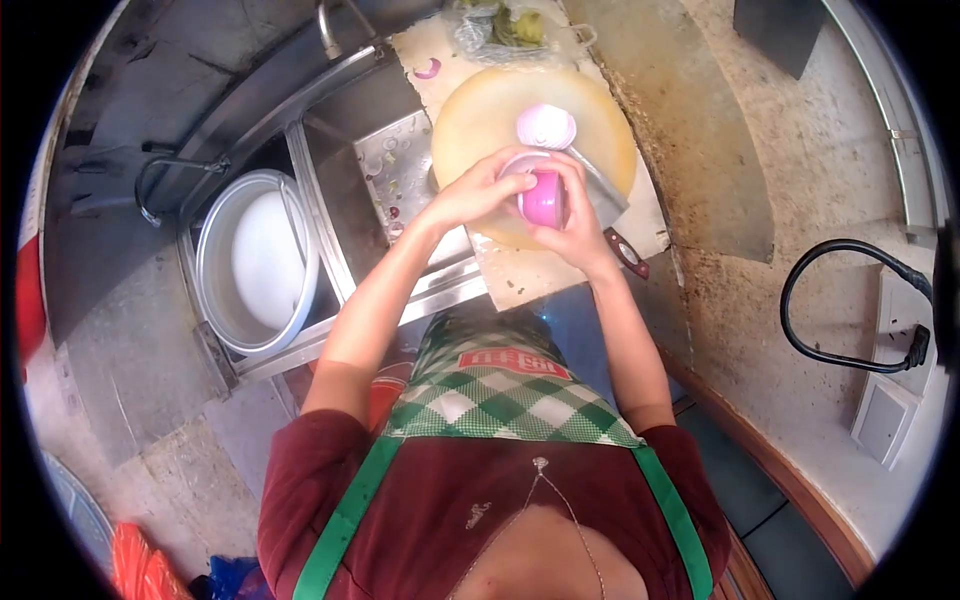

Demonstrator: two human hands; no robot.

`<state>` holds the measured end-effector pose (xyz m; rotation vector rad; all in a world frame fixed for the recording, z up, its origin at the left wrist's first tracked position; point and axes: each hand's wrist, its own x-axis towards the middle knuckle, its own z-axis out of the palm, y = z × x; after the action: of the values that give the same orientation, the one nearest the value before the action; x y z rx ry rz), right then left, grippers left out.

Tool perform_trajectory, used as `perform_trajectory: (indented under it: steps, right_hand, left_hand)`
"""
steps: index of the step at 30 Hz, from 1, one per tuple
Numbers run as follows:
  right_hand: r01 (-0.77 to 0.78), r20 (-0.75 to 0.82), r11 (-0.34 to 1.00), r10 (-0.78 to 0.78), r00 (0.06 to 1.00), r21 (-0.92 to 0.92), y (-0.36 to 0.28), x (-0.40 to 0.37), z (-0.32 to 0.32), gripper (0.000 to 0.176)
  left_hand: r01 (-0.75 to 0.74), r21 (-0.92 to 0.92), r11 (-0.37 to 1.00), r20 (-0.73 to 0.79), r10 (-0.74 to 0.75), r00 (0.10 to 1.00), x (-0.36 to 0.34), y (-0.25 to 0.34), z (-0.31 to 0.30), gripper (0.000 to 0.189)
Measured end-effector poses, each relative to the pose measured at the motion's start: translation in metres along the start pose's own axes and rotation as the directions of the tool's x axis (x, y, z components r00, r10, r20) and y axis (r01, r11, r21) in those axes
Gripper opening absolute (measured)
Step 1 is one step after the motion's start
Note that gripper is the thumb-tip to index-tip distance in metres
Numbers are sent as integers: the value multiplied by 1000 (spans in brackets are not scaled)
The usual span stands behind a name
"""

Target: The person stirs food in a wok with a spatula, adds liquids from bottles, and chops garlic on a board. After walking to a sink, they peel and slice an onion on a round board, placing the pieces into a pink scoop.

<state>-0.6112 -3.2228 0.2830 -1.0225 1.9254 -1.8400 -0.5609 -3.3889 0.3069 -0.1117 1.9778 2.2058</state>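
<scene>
Over the round cutting board (465, 115), both of my hands have closed around a bright pink-purple red onion (543, 200). My left hand (483, 190) grips its left side, thumb laid across the top, and a paler layer shows at its upper edge. My right hand (575, 220) wraps its right side, fingers curled over the far edge. Just beyond my fingers, a pale purple-white onion piece (546, 126) rests on the board. The cleaver's blade (600, 188) lies on the board to the right, its dark wooden handle (627, 254) sticking out past the rim.
Left of the board is a steel sink (330, 150) with scraps in it. Farther left stands a large metal pot (208, 265) below a faucet (180, 165). A plastic bag (480, 35) with greens sits behind the board. A black cable (790, 300) loops at right.
</scene>
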Motion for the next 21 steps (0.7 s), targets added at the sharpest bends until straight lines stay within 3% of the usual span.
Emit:
perform_trajectory:
  steps: [4, 7, 11, 16, 19, 21]
  right_hand:
    - [30, 79, 999, -29, 996, -10, -12, 6, -9, 60]
    - [71, 121, 993, -59, 991, -92, -16, 7, -10, 58]
    - [83, 185, 991, -62, 981, -107, -15, 3, -13, 55]
    - [71, 120, 991, -57, 991, -114, -4, -1, -11, 54]
    - [50, 58, 994, -44, 997, -95, 0, -3, -11, 53]
    - [64, 24, 997, -63, 998, -52, 2, -2, -9, 53]
  left_hand:
    - [-81, 122, 989, -33, 86, 996, -4, -4, 3, 44]
    - [-93, 5, 996, -23, 94, 995, -6, -5, 5, 46]
    - [38, -147, 988, -15, -41, 999, -13, -7, 10, 48]
    - [16, -102, 995, -68, -23, 997, -5, -22, 14, 50]
    - [75, -40, 996, -210, -82, 974, 0, -31, 22, 49]
    - [114, -176, 978, -261, -158, 952, 3, -34, 29, 47]
